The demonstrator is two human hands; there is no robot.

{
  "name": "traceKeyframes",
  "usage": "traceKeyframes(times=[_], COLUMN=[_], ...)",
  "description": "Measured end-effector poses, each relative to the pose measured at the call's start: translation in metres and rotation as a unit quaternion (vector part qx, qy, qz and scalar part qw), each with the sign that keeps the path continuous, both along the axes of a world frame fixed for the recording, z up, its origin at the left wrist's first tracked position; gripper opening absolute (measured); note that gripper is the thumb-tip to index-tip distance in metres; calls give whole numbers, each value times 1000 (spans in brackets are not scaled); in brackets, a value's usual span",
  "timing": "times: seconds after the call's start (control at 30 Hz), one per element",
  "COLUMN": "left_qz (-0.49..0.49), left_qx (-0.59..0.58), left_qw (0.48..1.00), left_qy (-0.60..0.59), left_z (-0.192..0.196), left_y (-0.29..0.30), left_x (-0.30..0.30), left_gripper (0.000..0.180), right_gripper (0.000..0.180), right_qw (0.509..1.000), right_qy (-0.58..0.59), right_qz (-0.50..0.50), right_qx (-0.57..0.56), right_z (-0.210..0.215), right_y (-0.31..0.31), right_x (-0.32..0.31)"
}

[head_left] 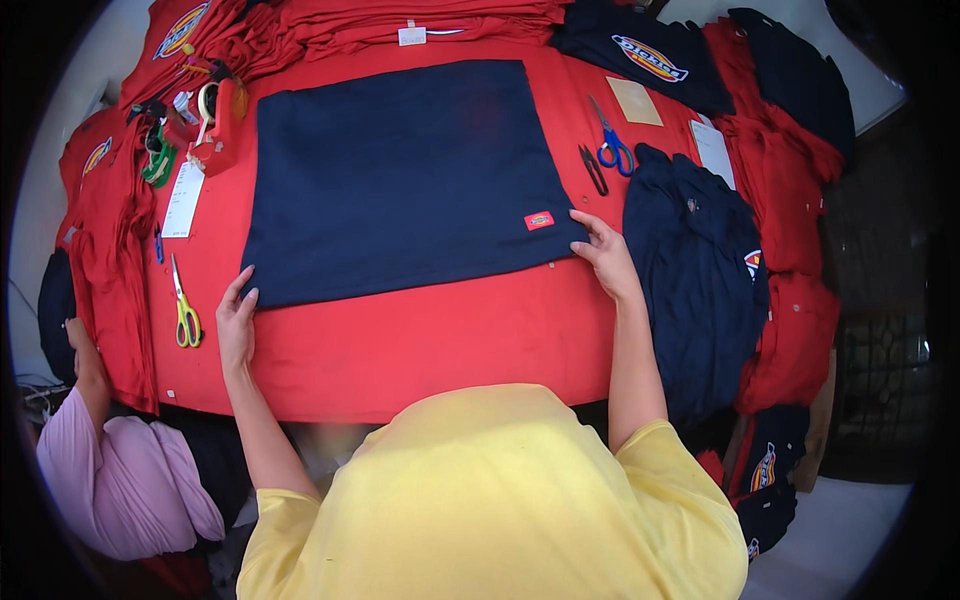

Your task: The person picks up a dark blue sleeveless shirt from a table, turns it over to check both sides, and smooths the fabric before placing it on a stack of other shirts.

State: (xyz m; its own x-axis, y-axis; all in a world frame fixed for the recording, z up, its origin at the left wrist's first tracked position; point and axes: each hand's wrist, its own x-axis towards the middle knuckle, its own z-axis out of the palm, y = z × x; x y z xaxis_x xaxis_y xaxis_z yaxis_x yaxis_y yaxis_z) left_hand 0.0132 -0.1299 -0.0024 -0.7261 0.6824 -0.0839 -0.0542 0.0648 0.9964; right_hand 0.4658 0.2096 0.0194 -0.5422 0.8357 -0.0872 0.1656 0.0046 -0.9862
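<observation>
A navy garment panel (400,180), perhaps a folded shirt bottom, lies spread flat on the red-covered table. A small red label (539,221) sits close to its near right corner. At the near left corner, my left hand (237,318) touches the edge with thumb and finger apart. My right hand (606,255) rests its fingertips on the right edge beside the label, thumb and forefinger spread. Both hands are open, and neither visibly grips the cloth. Whether any fingertips go under the cloth is hidden.
Yellow-handled scissors (186,315) lie left; blue-handled scissors (612,145) and black thread snips (593,170) lie right. A red tape dispenser (217,135) stands far left. Navy garments (695,270) and red garments (110,230) flank the table. A person in pink (130,480) is at lower left.
</observation>
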Motion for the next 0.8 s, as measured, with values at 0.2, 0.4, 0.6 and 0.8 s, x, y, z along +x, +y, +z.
traceKeyframes(times=[0.2,0.4,0.6,0.8], left_qz=[56,43,39,65], left_qx=[49,111,156,-67], left_qw=[997,993,986,842], left_qy=[16,-9,-33,532], left_z=[-4,-9,-7,23], left_y=[2,-1,-3,62], left_x=[7,8,6,107], left_gripper=[41,46,41,27], right_gripper=[52,40,30,33], right_qw=[956,970,963,830], right_qy=[-207,-111,-128,-233], right_qz=[-50,-153,-181,-127], right_qx=[201,154,154,490], right_z=[11,-10,-11,-7], right_y=[-19,-21,-20,-58], right_x=[-8,-9,-12,-45])
